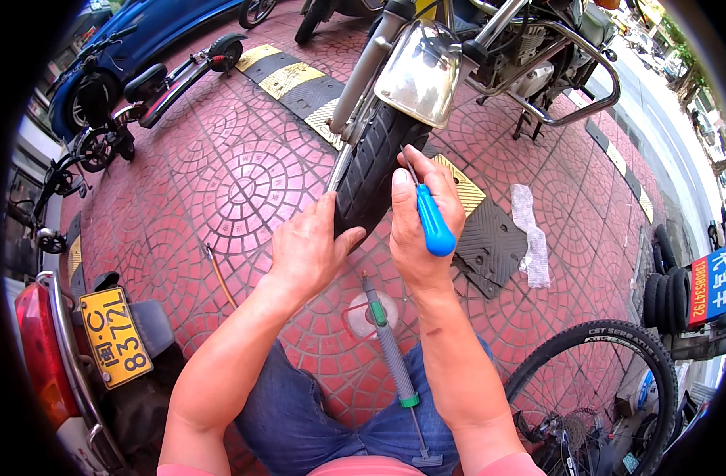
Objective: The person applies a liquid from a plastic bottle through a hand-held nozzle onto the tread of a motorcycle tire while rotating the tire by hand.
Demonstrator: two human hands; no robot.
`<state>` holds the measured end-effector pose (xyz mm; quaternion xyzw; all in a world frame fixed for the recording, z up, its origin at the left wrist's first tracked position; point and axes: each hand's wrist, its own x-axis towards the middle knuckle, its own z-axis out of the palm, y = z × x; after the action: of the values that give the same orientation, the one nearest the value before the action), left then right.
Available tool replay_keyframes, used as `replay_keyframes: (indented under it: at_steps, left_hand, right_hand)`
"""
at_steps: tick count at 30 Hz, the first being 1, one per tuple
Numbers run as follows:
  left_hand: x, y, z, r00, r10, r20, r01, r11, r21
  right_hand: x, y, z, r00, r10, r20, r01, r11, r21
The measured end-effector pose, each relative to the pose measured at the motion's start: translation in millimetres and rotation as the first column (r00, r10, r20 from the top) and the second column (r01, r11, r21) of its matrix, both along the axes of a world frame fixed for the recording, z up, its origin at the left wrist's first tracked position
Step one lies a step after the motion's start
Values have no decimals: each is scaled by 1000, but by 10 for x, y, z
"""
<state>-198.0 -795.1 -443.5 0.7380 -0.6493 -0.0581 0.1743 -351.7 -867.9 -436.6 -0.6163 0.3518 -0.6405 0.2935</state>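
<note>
A motorcycle's black front tyre (371,178) stands before me under a shiny chrome mudguard (426,75). My left hand (311,246) grips its near left side, fingers along the sidewall and thumb on the tread. In my right hand (426,218) is a blue-handled tool (433,222) with a thin metal shaft. That shaft points up beside the tyre's right side; I cannot tell whether its tip touches the rubber. Between my knees, a grey ribbed tube tool (393,353) with green ends and a rod handle leans toward the floor.
Right of the tyre lie a black ramp piece (490,246) and a whitish strip (529,234). A bicycle wheel (593,397) stands near right. A red-lit vehicle rear with a yellow plate (115,337) is near left. Farther left stands a scooter (172,87); a thin brown hose (220,274) lies nearer.
</note>
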Motion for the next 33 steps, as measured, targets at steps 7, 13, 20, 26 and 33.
replay_keyframes:
  at_steps: [7, 13, 20, 26, 33]
  left_hand:
    - [94, 6, -114, 997, -62, 35, 65, 995, -80]
    - [223, 56, -162, 983, -66, -171, 77, 995, 58]
    - [50, 119, -5, 993, 22, -114, -4, 988, 157]
    - [103, 126, -101, 994, 32, -102, -17, 989, 145]
    - [70, 107, -52, 997, 51, -64, -38, 981, 190]
  right_hand:
    - [-189, 76, -105, 977, 138, 161, -171, 960, 220]
    - [-548, 66, -308, 916, 42, 400, -273, 795, 541]
    - [-344, 33, -195, 829, 286, 481, -431, 874, 224]
    - [-260, 56, -261, 884, 283, 373, -358, 922, 149]
    - [-262, 68, -270, 918, 247, 309, -301, 944, 139]
